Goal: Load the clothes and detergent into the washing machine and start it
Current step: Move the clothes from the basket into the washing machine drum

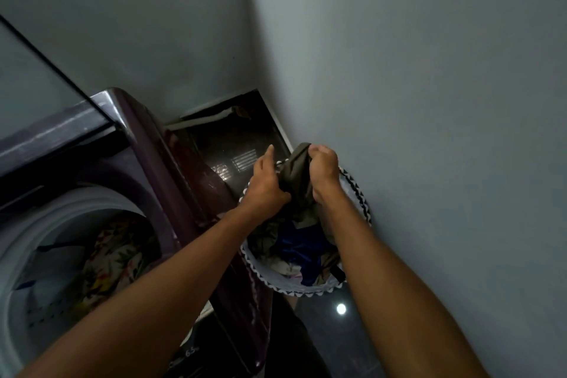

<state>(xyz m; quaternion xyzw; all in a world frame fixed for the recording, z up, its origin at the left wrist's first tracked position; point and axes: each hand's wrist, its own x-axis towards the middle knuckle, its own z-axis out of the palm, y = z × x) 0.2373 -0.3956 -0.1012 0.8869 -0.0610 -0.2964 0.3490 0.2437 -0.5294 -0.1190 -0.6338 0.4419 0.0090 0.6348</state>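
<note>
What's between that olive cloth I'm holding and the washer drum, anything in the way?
Nothing visible blocks it. Both the left hand and right hand grip the olive cloth above the laundry basket. The drum is open to the left, with only the washer's purple rim to lift over.

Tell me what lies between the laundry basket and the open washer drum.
In the head view, the washing machine's dark purple side wall stands between the laundry basket and the drum; the left forearm crosses above it.
</note>
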